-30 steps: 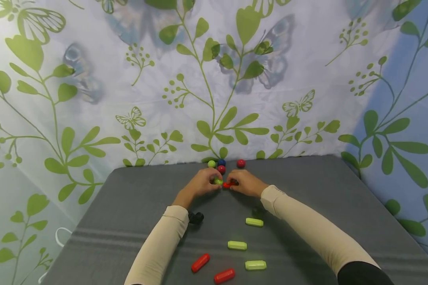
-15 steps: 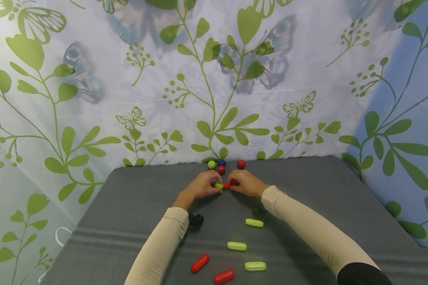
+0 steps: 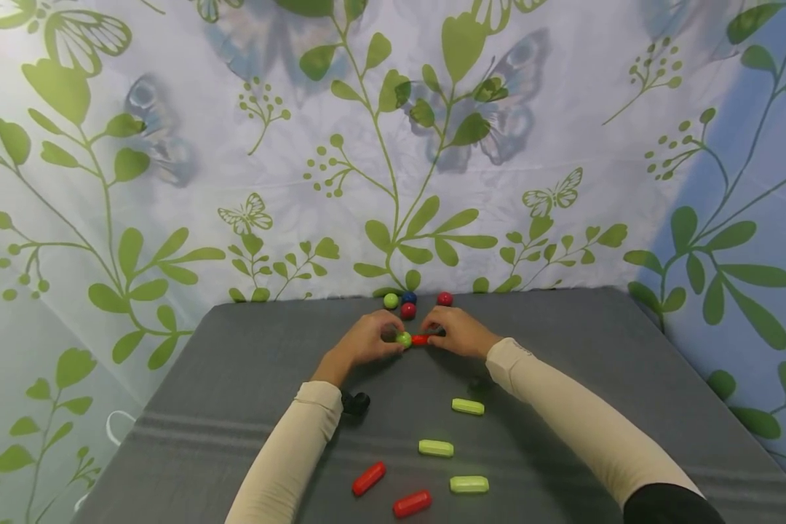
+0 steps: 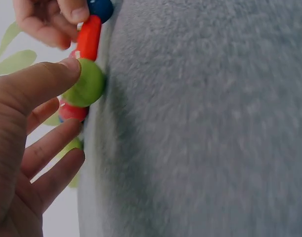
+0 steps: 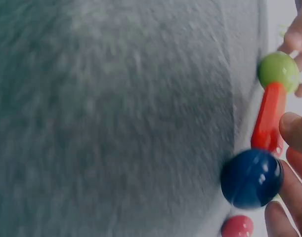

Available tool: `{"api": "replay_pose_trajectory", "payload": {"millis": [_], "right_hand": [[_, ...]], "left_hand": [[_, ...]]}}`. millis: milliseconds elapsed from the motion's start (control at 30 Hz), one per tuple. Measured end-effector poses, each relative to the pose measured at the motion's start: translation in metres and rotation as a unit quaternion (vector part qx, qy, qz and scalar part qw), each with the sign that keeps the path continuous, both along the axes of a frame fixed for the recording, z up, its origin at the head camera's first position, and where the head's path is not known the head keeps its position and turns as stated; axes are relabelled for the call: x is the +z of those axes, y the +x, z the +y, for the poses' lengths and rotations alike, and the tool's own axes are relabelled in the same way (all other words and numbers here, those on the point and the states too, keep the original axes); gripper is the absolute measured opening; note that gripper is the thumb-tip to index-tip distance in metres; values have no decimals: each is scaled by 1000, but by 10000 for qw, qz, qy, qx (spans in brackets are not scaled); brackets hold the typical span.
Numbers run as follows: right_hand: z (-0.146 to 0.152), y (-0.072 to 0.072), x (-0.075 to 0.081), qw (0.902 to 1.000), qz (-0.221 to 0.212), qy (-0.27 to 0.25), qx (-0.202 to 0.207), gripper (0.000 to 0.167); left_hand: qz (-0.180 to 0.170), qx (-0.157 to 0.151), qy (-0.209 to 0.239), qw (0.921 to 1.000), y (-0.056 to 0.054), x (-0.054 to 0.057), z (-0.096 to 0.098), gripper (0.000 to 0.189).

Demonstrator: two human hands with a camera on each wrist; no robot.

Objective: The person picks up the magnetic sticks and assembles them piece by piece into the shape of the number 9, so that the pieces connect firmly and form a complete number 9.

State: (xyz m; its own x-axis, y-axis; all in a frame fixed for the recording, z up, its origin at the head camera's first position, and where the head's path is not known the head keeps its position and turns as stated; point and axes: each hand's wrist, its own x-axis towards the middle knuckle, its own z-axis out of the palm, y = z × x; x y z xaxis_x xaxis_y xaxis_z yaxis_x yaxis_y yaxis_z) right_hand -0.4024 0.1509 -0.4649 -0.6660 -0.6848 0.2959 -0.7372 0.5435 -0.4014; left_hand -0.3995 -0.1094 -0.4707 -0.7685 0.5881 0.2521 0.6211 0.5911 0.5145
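Observation:
A red rod [image 3: 420,340] lies at the table's far middle, with a green ball [image 3: 404,340] at its left end and a blue ball [image 5: 252,178] at its right end. The right hand hides the blue ball in the head view. My left hand [image 3: 371,339] is beside the green ball, fingers spread and relaxed, its thumb at the ball's edge in the left wrist view. My right hand [image 3: 460,333] is around the rod's right end with loosely parted fingers. Its thumb is by the rod; whether it touches is hard to tell.
Behind the hands sit a loose green ball [image 3: 391,300], a blue ball [image 3: 409,298] and two red balls [image 3: 445,299]. Nearer on the grey table [image 3: 236,437] lie three green rods [image 3: 435,448] and two red rods [image 3: 370,479]. A patterned curtain [image 3: 340,218] stands behind.
The fingers of both hands have loosened and parted, showing more of the green ball and red rod. The right hand has shifted slightly right. The loose pieces stay put.

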Motion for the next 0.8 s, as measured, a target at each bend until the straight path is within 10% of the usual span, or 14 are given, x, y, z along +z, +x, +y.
{"api": "replay_pose_trajectory", "payload": {"millis": [367,800], "right_hand": [[21,15,15,9995,26,-36,-329,25],[29,41,15,9983,-96,-228,-530,27]], "left_hand": [[443,91,136,9989,37,12,-36,33],[192,620,294,9975,85,12,-74,40]]}}
